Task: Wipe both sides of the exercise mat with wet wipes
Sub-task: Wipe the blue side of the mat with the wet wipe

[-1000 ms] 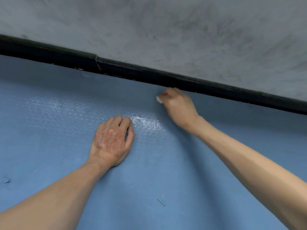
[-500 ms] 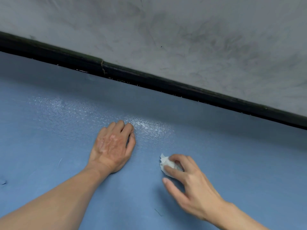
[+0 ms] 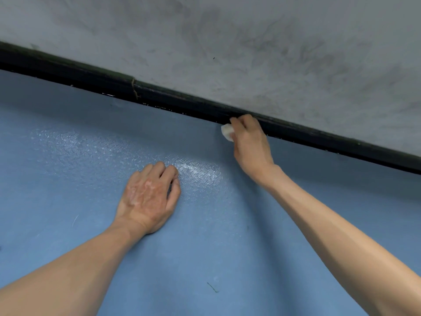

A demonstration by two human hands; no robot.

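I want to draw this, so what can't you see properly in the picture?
- Head view, wet wipe: mostly hidden inside the right hand; only a white corner shows.
- Head view, mat underside: hidden by the mat itself.
- Head view, mat ends: cut off by the left, right and bottom edges.
- Head view, mat under the left hand: covered by it.
- Head view, thin dark mark near the bottom: too small to identify.
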